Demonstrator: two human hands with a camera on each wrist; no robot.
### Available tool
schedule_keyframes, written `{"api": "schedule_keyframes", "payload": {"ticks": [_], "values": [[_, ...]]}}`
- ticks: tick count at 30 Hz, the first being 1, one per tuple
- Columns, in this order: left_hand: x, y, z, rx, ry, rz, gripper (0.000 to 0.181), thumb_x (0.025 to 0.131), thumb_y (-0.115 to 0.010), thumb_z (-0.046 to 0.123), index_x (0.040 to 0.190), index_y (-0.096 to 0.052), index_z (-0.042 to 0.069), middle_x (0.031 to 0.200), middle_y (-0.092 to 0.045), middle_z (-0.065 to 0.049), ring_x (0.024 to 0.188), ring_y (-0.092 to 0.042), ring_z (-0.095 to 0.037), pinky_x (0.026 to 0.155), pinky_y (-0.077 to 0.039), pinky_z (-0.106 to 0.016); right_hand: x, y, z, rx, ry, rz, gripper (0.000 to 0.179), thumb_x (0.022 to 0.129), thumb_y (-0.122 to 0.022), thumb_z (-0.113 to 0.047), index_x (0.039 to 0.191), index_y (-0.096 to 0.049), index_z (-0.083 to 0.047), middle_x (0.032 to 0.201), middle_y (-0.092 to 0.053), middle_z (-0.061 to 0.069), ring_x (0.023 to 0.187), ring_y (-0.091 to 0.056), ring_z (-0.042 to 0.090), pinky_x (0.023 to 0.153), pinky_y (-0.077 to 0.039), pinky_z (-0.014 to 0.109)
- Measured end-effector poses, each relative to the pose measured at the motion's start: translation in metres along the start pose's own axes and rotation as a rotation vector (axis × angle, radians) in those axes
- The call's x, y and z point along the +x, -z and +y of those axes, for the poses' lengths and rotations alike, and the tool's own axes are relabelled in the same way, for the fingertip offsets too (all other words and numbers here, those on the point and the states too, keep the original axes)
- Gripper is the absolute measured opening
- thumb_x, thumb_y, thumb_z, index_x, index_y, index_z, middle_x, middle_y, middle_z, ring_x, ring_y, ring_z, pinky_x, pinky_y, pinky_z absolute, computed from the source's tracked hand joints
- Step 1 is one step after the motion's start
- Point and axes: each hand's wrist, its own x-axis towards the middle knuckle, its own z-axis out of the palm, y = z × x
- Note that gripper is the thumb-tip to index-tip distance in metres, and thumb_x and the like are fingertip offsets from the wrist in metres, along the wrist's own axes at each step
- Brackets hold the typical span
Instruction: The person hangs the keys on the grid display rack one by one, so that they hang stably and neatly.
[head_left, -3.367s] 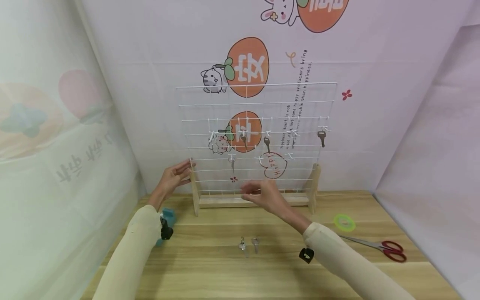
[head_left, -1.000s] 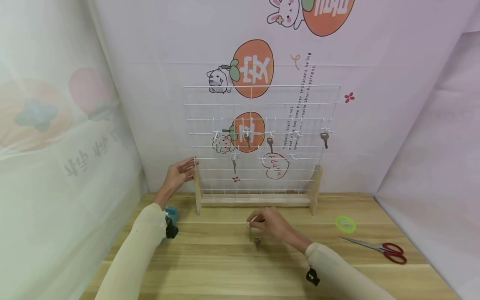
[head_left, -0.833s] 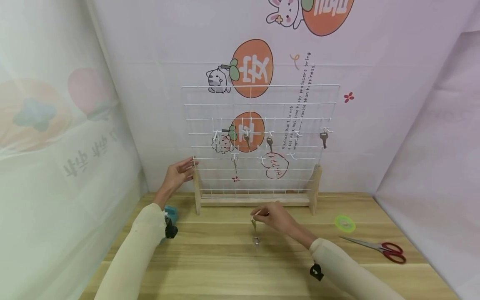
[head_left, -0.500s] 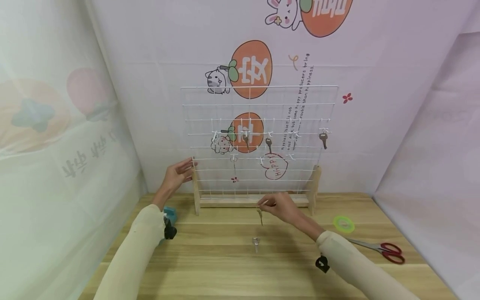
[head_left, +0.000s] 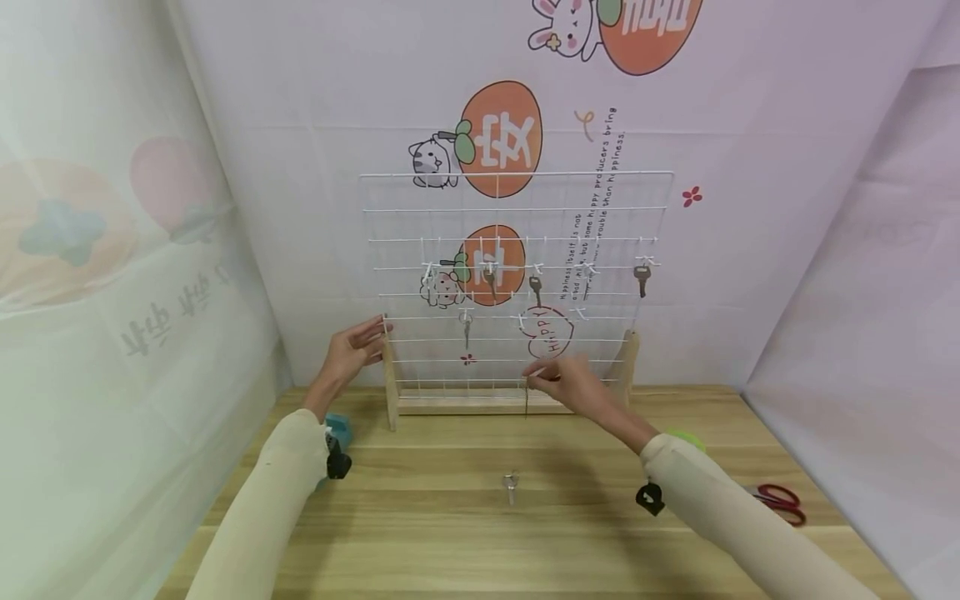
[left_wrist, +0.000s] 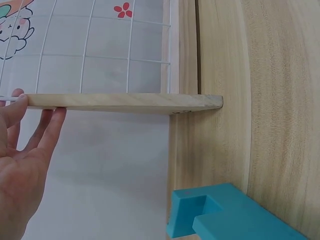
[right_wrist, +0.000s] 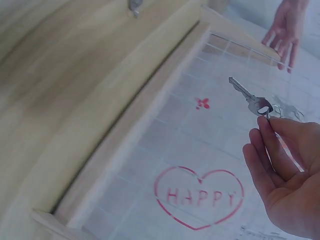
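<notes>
My right hand [head_left: 576,390] pinches a metal key [head_left: 527,398] in front of the lower part of a white wire grid rack [head_left: 517,174]. In the right wrist view, thumb and fingertips hold a small ring through the head of the key [right_wrist: 256,103], its blade pointing away. My left hand [head_left: 347,357] grips the rack's left wooden side support [left_wrist: 120,101], thumb on one face and fingers on the other. Several keys hang from white hooks on the grid, among them a dark key [head_left: 642,280] at the right. Another silver key [head_left: 511,488] lies on the table.
Red-handled scissors [head_left: 782,498] lie at the right, partly covered by the right sleeve. Behind that forearm shows the edge of a flat green ring [head_left: 686,436]. A teal block-shaped object [left_wrist: 240,212] sits by the left forearm. Printed white cloth [head_left: 300,208] encloses the table.
My right hand came down from the rack, picked one of two keys off the table and has lifted it back up towards the grid. The left hand stays on the support.
</notes>
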Motion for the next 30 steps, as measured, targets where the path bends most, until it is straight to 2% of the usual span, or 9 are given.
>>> {"api": "schedule_keyframes", "payload": {"ticks": [8,17,30], "values": [[-0.001,0.0,0.001,-0.023,0.002,-0.002,0.054,0.103,-0.059,-0.005,0.155,-0.047,0.005,0.15,-0.055,-0.019,0.139,-0.053,-0.038,0.104,-0.054,-0.047,0.021,0.024,-0.015,-0.048,0.035,0.118,0.011,0.093,-0.078,-0.005,0.104,-0.081,-0.005,0.094,-0.08,0.013,0.081,-0.079,0.026,0.069,-0.066,0.042],[-0.002,0.0,0.0,-0.028,0.003,-0.001,0.054,0.104,-0.059,-0.004,0.155,-0.047,0.006,0.15,-0.055,-0.02,0.139,-0.053,-0.038,0.104,-0.054,-0.046,0.038,0.038,-0.025,-0.06,0.013,0.159,0.013,0.095,-0.078,-0.011,0.107,-0.082,-0.008,0.097,-0.08,0.011,0.083,-0.079,0.024,0.066,-0.065,0.038],[-0.003,0.0,0.0,-0.014,-0.007,-0.006,0.054,0.105,-0.058,-0.003,0.157,-0.045,0.004,0.151,-0.054,-0.02,0.139,-0.052,-0.038,0.105,-0.053,-0.045,0.046,0.037,-0.024,-0.044,-0.025,0.167,0.013,0.095,-0.077,-0.008,0.108,-0.081,-0.005,0.099,-0.08,0.012,0.085,-0.078,0.026,0.072,-0.066,0.043]]}}
